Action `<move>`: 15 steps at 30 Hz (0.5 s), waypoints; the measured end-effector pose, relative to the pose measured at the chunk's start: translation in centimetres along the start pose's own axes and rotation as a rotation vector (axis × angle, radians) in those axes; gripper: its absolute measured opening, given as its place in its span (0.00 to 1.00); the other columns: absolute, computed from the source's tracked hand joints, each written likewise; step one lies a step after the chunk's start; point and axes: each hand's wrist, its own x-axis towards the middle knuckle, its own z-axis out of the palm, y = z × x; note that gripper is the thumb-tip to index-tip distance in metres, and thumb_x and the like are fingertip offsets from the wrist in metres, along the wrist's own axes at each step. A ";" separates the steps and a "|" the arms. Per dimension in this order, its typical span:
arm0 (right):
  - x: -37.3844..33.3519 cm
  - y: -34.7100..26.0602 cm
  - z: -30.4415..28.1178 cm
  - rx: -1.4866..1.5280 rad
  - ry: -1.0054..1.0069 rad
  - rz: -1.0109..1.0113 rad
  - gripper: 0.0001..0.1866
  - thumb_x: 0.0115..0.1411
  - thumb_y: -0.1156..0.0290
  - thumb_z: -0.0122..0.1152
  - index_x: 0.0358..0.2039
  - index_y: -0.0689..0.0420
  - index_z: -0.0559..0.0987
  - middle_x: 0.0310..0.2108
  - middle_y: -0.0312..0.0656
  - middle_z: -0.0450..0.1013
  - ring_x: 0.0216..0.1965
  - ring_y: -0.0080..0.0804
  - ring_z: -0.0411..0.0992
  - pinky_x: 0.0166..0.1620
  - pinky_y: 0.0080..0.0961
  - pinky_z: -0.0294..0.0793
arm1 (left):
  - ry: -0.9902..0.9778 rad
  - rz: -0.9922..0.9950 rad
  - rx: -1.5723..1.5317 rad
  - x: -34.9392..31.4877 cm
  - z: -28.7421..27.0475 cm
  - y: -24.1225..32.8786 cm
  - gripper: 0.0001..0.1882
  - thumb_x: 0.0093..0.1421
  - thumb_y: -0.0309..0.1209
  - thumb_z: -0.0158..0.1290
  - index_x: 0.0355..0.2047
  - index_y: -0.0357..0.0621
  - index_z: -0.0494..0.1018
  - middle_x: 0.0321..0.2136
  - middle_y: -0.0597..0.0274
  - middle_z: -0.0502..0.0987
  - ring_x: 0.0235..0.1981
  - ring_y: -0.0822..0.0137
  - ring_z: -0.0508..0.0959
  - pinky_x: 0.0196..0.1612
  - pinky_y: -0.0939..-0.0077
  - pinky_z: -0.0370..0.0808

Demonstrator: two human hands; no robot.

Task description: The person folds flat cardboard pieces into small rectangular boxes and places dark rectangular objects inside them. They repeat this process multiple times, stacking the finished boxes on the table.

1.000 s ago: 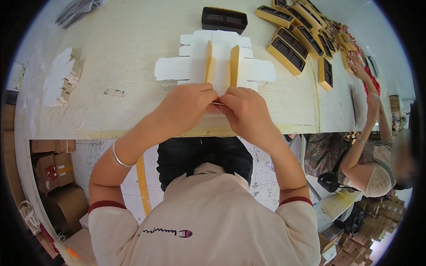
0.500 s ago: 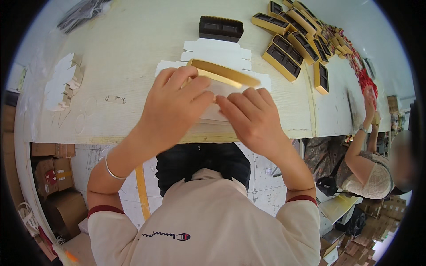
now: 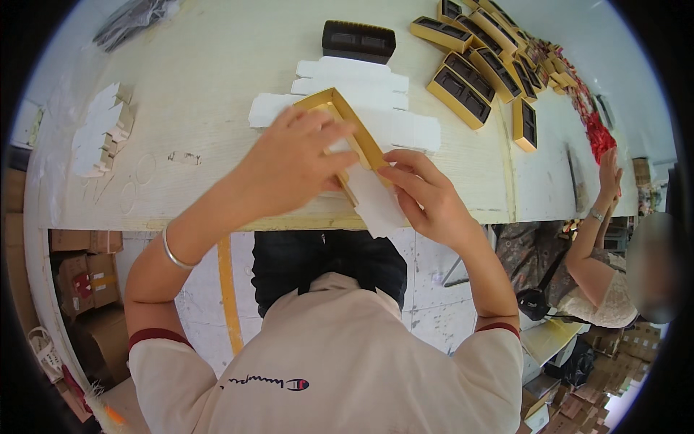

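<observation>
A gold cardboard box [image 3: 359,130], partly folded up, is held slanted between my hands above the near part of the table. Its inside is gold, and a white flap [image 3: 379,206] sticks out unfolded at the end nearest me. My left hand [image 3: 300,155] is wrapped over the box's left wall, its fingers reaching inside and slightly blurred. My right hand [image 3: 426,192] pinches the right wall by the near corner, thumb and fingers closed on it. Flat white die-cut card blanks [image 3: 347,76] lie beneath and beyond the box. A stack of black plastic trays [image 3: 359,41] stands just past them.
Several gold boxes with black trays [image 3: 463,98] are heaped at the far right. White folded card pieces [image 3: 105,134] lie at the left. Dark plastic wrap [image 3: 134,22] rests at the far left. Another person's hand [image 3: 609,173] works by red material [image 3: 598,137] at the right.
The gold box has turned from lying crosswise to slanting toward me, showing its inside and white flap. My right hand has shifted slightly right and lower, to the near corner.
</observation>
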 end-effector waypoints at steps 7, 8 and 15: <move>1.9 0.8 -1.3 0.098 -0.139 -0.065 0.19 0.50 0.86 0.60 0.43 0.58 0.78 0.42 0.47 0.69 0.38 0.40 0.73 0.39 0.28 0.75 | -0.198 -0.110 -0.501 -2.2 0.4 0.2 0.12 0.41 0.28 0.65 0.28 0.44 0.76 0.44 0.66 0.73 0.49 0.61 0.69 0.48 0.67 0.71; 2.3 1.3 -1.4 0.117 -0.171 -0.068 0.18 0.50 0.84 0.62 0.43 0.58 0.78 0.41 0.46 0.69 0.37 0.40 0.72 0.39 0.28 0.74 | -0.177 -0.124 -0.531 -2.2 0.4 0.0 0.12 0.41 0.28 0.65 0.27 0.44 0.76 0.44 0.65 0.73 0.49 0.60 0.69 0.48 0.67 0.71; 4.1 1.8 0.1 0.139 -0.248 -0.061 0.11 0.48 0.80 0.66 0.33 0.59 0.76 0.32 0.42 0.68 0.33 0.40 0.69 0.35 0.30 0.70 | -0.018 -0.199 -0.441 -1.8 0.5 0.7 0.10 0.43 0.26 0.64 0.25 0.43 0.74 0.37 0.63 0.72 0.45 0.57 0.68 0.44 0.64 0.70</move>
